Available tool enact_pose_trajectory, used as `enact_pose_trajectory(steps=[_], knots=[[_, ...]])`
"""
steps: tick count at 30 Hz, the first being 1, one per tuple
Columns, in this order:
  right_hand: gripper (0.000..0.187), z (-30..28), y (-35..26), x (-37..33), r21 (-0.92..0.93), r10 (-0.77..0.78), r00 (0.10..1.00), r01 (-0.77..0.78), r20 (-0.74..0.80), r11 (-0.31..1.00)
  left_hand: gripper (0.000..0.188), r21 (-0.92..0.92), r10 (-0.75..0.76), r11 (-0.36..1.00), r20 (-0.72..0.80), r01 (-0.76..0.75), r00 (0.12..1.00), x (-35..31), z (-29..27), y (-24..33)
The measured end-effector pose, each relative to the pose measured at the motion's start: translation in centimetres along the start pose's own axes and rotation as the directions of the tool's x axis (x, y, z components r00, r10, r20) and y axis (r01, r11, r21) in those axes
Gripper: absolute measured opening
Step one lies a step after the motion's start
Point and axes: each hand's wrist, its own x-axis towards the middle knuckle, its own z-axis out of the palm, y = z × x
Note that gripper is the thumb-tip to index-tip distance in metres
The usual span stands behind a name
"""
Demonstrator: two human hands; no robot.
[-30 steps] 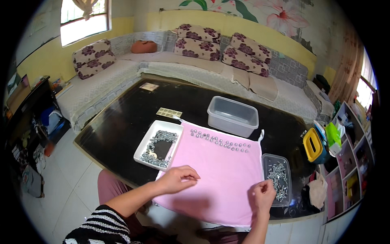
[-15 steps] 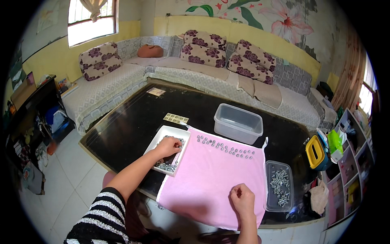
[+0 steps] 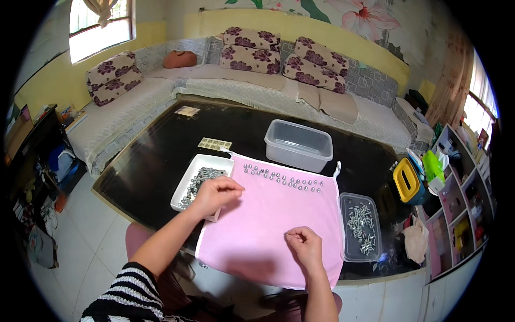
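Note:
My left hand [image 3: 217, 194] hovers over the left part of a pink cloth [image 3: 263, 214], beside the white tray [image 3: 214, 158]. Its fingers are pinched together; whatever sits between them is too small to make out. Small metal nuts [image 3: 206, 174] fill the tray, which the hand and wrist partly cover. My right hand [image 3: 306, 247] is curled closed above the right half of the cloth, and its contents, if any, are hidden. Two rows of small metal pieces [image 3: 278, 177] line the cloth's far side. Right of the cloth, a shallow clear container [image 3: 344, 249] holds many silvery screws [image 3: 363, 225].
Behind the cloth stands a larger clear plastic bin [image 3: 298, 155]. A gold-coloured card [image 3: 214, 144] lies on the black table [image 3: 161, 150]. A yellow-lidded box [image 3: 406, 180] and a shelf unit [image 3: 453, 214] are at the right; a long sofa [image 3: 247, 88] runs behind.
My left hand has come out of the white tray and moved right, over the cloth's edge. The right hand stays closed over the cloth. The whole view has shifted slightly.

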Motion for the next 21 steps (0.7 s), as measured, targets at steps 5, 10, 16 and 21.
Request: enact_pose_trajectory(steps=[5,10,16,21], knots=[[0.008,1.0,0.7,0.1,0.282,0.124,0.989,-0.141,0.077,0.949,0.012,-0.294,-0.058,0.949,0.193,0.114,0.979,-3.6,6.7,-1.4],[0.009,1.3,0.6,0.1,0.142,0.076,0.996,-0.082,0.053,0.986,0.023,-0.236,-0.173,0.938,0.32,0.255,0.931,-4.1,9.6,-3.0],[0.006,2.5,0.9,0.2,-0.069,-0.077,0.995,0.081,0.058,0.994,0.026,-0.204,-0.144,0.954,0.328,0.219,0.934,-4.2,10.0,-2.9],[0.006,2.8,0.4,0.2,-0.118,-0.076,0.994,0.084,0.078,0.989,0.026,-0.165,-0.145,0.964,0.323,0.206,0.935,-4.3,9.9,-3.5]])
